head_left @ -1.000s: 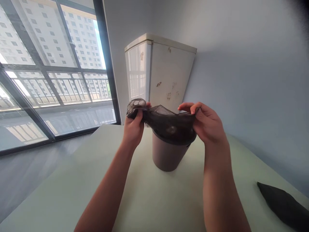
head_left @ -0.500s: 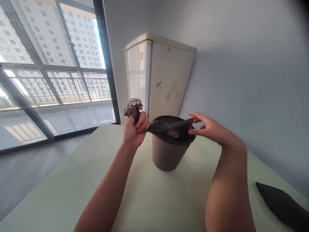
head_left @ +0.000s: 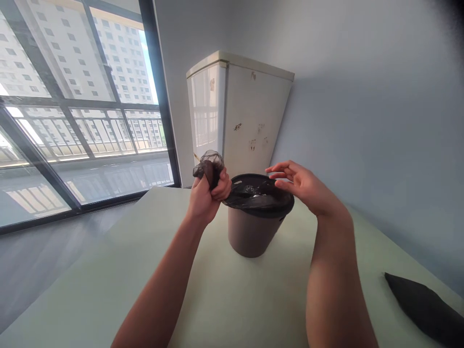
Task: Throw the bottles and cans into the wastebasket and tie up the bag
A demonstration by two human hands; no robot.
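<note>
A grey trash can [head_left: 250, 232] with a dark rim stands upright on the pale green table. Inside its mouth lies a thin black garbage bag [head_left: 250, 198], whose gathered edge stretches left over the rim. My left hand [head_left: 208, 193] is closed around that bunched edge, with a crumpled see-through tuft sticking out above the fist. Over the right side of the mouth hovers my right hand [head_left: 295, 183], fingers apart and nothing held between them. What lies deeper in the can is hidden by the plastic.
The pale green table [head_left: 224, 299] spreads beneath the can. At its right edge lies a dark flat object [head_left: 424, 304]. A white refrigerator [head_left: 257, 121] with worn spots stands behind, beside a grey-blue wall [head_left: 362, 121]. Framed glass doors [head_left: 90, 106] are on the left.
My right hand has let go of the bag's right part and moved left and slightly up. The stretched plastic has sagged into the can. My left fist has shifted slightly right.
</note>
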